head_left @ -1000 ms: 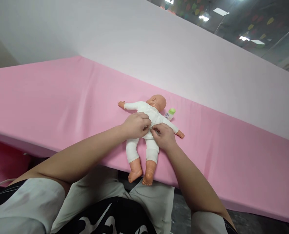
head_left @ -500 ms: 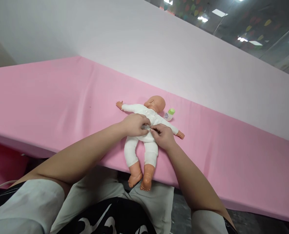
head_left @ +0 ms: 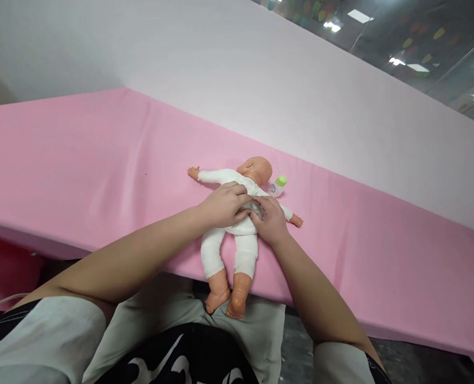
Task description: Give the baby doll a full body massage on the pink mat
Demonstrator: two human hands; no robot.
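Note:
A baby doll with a white cloth body lies on a pink padded surface, its head turned away and its bare feet over the front edge. My left hand rests on the left of its torso, fingers curled and thumb bent inward. From the right, my right hand grips the torso with bent fingers, its thumb near the left one. White cloth shows between my hands; my fingers partly hide what they grip. Beside the doll's head stands a small clear bottle with a green cap.
The pink padded surface stretches to both sides and meets a white wall behind. A window with light reflections is at upper right. My legs are under the front edge, and a red object is at lower left.
Both hands have shifted slightly up the torso, and their fingers are less tightly pinched, showing more cloth between them. The doll's legs have moved slightly left.

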